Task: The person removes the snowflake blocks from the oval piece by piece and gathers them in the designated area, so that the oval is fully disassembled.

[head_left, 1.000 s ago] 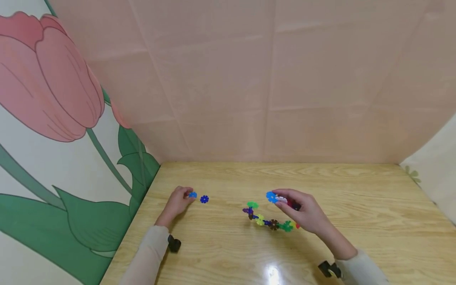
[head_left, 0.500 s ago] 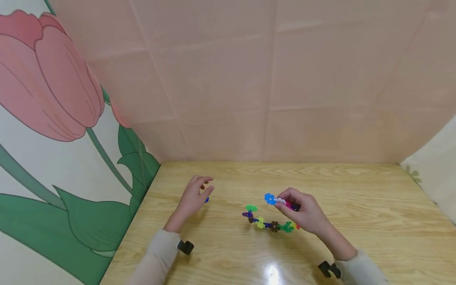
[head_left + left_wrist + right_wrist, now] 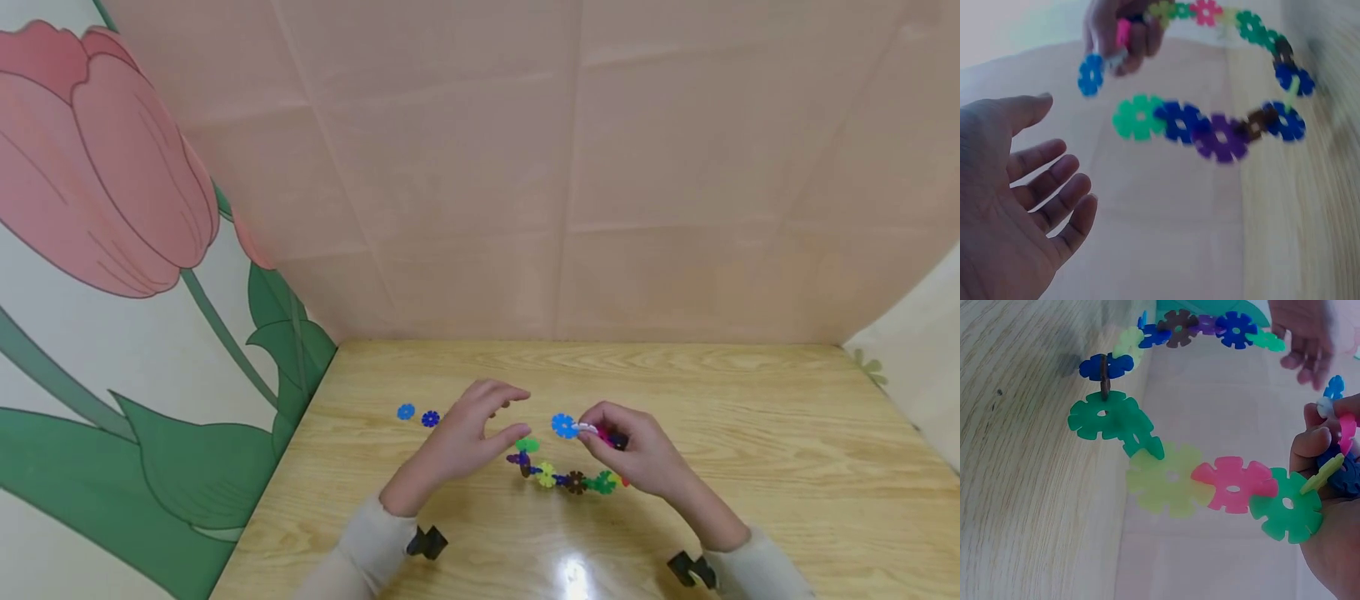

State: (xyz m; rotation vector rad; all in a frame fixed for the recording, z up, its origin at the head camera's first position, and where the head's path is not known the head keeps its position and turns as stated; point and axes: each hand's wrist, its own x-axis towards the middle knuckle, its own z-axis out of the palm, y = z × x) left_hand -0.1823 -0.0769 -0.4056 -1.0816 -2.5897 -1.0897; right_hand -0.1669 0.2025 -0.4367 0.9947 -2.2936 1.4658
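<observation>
My right hand (image 3: 637, 450) pinches one end of a chain of interlocked plastic snowflake discs near a white disc (image 3: 1325, 407). A light blue disc (image 3: 564, 426) sticks out past its fingertips. From that hand the chain hangs in a curve through pink (image 3: 1235, 485), yellow, green, brown and dark blue discs. Its other end is a light green disc (image 3: 1140, 117), next to dark blue and purple (image 3: 1221, 137) ones. Close to this green end, my left hand (image 3: 468, 429) is held up with fingers spread and nothing in them; whether it touches the disc cannot be told.
On the wooden table (image 3: 787, 433), a loose light blue disc (image 3: 406, 412) and a dark blue disc (image 3: 431, 419) lie at the left. Something small and brown shows partly behind the left hand's fingers. A pink cloth (image 3: 562, 208) hangs at the table's back edge.
My left hand has left the loose light blue disc and moved right, towards the chain's green end. The right hand keeps its pinch, and its chain has dipped slightly.
</observation>
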